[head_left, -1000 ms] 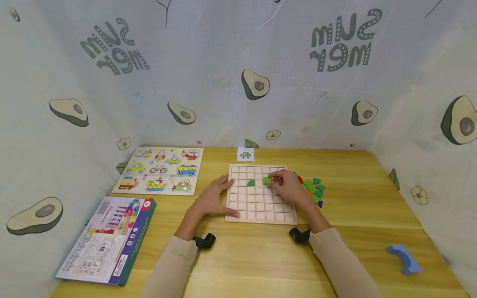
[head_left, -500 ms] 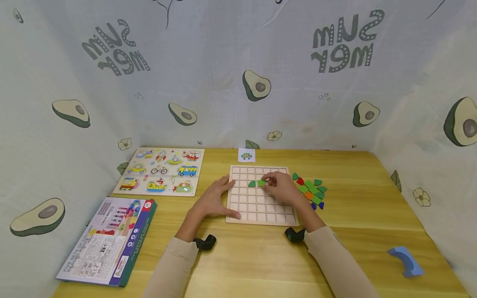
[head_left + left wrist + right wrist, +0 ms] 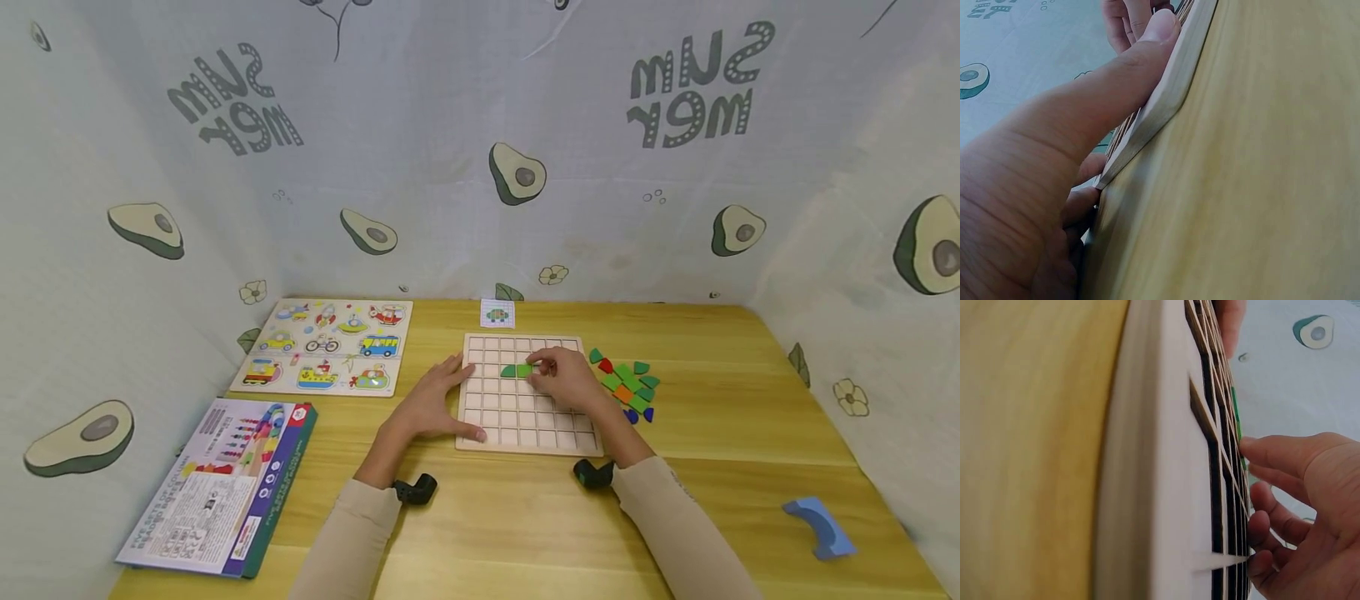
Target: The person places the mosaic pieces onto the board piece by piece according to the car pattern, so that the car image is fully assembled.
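Note:
A pale wooden grid board [image 3: 517, 423] lies in front of me in the head view. My left hand [image 3: 429, 403] rests along its left side, thumb and fingers spread; in the left wrist view the straight thumb [image 3: 1147, 47] lies over the board's edge. Over the upper middle cells, my right hand [image 3: 570, 382] pinches a bright green square tile [image 3: 523, 370] between thumb and fingers. A dark green quarter-round tile [image 3: 508, 371] sits immediately left of it. The right wrist view shows the thumb touching a thin green edge [image 3: 1237, 412] on the board's surface.
Loose green, red, orange and blue tiles [image 3: 628, 385] lie right of the board. Behind it is a small turtle pattern card [image 3: 497, 314]. A vehicle puzzle [image 3: 322, 343] and boxed set [image 3: 213, 487] occupy the left; a blue arch block [image 3: 821, 527] is at right.
My right hand has moved left with the green square tile, bringing it beside the quarter-round one, where it now lies flatter on the board. The left hand has stayed on the board's edge.

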Tool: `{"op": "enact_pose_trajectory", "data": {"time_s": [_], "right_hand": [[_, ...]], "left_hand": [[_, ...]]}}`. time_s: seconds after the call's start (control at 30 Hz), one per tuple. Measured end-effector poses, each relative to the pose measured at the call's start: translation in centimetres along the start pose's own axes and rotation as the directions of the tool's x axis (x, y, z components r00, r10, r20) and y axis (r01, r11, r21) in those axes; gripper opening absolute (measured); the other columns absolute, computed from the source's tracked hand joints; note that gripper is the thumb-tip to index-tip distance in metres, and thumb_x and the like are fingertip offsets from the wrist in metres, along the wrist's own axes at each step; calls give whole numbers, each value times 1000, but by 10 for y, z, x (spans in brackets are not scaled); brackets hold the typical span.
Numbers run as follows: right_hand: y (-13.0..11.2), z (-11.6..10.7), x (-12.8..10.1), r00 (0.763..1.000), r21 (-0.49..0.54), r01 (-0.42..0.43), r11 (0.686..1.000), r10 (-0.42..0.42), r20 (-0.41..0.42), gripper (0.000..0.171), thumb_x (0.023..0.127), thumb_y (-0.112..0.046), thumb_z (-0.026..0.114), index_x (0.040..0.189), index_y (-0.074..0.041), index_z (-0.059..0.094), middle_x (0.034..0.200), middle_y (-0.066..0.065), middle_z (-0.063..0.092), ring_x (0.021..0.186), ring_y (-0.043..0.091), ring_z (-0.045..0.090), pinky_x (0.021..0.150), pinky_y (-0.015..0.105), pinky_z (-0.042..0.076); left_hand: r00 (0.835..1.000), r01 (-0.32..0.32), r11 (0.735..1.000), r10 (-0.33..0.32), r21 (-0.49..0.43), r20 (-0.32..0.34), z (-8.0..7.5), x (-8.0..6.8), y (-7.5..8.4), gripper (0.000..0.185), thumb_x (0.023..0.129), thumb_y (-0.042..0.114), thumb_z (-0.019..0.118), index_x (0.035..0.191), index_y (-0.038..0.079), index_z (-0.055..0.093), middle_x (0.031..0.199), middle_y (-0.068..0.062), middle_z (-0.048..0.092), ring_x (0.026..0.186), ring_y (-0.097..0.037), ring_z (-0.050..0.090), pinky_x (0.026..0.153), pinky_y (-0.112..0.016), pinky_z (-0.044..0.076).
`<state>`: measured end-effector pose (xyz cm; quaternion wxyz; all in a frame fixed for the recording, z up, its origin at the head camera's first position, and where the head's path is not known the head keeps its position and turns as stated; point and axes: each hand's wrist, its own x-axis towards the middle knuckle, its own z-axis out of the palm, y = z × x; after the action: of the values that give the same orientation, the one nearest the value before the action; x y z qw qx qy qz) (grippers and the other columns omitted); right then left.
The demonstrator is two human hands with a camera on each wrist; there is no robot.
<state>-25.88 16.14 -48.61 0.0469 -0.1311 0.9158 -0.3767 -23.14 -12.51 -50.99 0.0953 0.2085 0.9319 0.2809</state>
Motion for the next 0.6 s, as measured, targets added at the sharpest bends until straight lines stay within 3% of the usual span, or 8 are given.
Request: {"op": "enact_pose_trajectory", "data": {"time_s": [0.17,0.6], "right_hand": [[6,-7,-4,999,63,3,998,-1,-36,29,96,-15,73,122,-3,73,92,9,62,79,21,51,71,31,43],[33,-43,-24,986,8,41,999,-40,-160,26,97,-15,72,117,2,73,85,10,61,70,19,47,65,30,42]], "left_hand": [[1000,-11,1000,11,-9,-6,0,0,0,122,63,69,89,163,24,34,174,-2,16,161,-31,14,128,-56,22],[1000,-9,1000,9,-10,-7,-2,-3,4,122,64,67,89,163,22,34,174,-3,16,161,-31,14,127,-55,23]]}}
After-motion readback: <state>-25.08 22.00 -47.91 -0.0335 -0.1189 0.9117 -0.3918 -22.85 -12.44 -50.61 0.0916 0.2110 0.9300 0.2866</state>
